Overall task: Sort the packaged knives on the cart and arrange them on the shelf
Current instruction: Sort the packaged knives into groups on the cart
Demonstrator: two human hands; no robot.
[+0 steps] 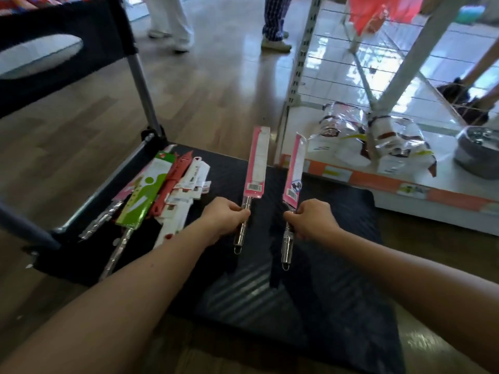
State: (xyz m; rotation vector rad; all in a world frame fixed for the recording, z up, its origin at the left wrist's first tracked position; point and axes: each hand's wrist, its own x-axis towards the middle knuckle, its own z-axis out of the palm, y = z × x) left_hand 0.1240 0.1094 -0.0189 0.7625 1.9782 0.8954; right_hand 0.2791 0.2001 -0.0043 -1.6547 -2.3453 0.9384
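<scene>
Both arms reach out over the cart (337,217), a flat black platform sitting on the wooden floor (216,90). The left hand (225,217) is curled round the steel handle of a pink-sleeved knife (256,163), holding it above the deck with the blade end pointing away. The right hand (312,221) grips a second pink-sleeved knife (294,171) by its handle in the same way. This one is just beside the first, its sleeve leaning a little to the right.

A pile of packaged knives (189,184) lies on the left side of the deck, among them a green-carded knife (145,195) and a red knife (168,193). The cart's padded push handle (67,49) rises at the far left. To the right stands the low white shelf (421,211), which carries bagged goods (351,141) and a grey pot (478,155). Two pairs of legs (275,22) stand on the far floor.
</scene>
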